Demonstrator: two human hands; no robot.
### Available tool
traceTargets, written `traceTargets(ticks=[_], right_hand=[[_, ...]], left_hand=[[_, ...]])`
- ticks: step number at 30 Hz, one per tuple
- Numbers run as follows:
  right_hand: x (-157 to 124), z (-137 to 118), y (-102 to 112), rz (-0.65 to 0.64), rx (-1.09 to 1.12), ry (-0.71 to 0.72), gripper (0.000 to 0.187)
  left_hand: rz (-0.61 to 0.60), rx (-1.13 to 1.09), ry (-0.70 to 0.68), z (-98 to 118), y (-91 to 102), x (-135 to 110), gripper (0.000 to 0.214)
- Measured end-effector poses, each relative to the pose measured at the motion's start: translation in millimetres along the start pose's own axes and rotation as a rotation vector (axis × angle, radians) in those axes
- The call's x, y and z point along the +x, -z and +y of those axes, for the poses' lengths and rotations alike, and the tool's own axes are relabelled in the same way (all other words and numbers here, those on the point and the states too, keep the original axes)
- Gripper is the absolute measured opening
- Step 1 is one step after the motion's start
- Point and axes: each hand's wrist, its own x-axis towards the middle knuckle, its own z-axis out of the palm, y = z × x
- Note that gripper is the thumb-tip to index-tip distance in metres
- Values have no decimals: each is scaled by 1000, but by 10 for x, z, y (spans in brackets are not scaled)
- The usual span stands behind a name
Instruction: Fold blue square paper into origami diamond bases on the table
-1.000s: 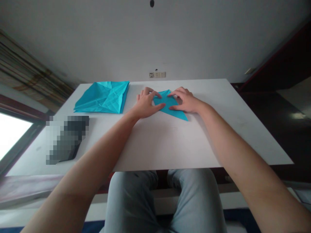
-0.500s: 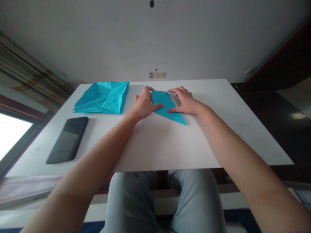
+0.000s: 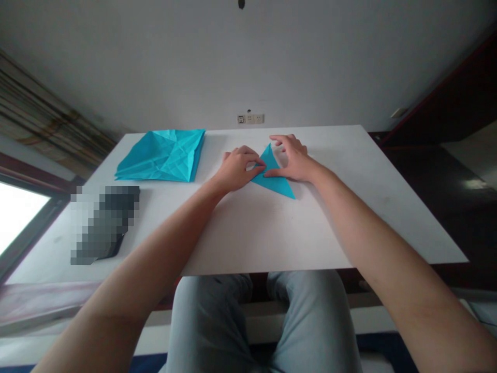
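Teal paper (image 3: 275,184) folded into a pointed triangle.

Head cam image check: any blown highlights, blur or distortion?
Head view: the window at far left is blown out to white; a coarse mosaic block hides an object on the white table; wide-angle distortion slants the table's edges and stretches the left forearm; the left hand and folded blue paper triangle show no obvious blur.
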Motion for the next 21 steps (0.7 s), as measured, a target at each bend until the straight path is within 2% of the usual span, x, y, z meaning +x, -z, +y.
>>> traceTargets(ticks=[2,4,9,15,18,21], right_hand=[[11,-15,13,15,-31,-49,67],[21,-26,26,9,-68,-102,44],[43,-31,48,-27,-84,-203,42],[67,-12,74,-55,34,-169,41],[86,-13,68,-82,250,-138,43],[101,-19,60,-31,512,-86,43]], left_hand=[[-12,37,22,9,10,-13,26],[1,68,67,14,7,-24,32],[42,115,205,2,-33,-30,48],[36,41,205,-67,-59,13,30],[77,-91,212,-152,-91,64,26],[143,-382,176,-239,-145,103,27]])
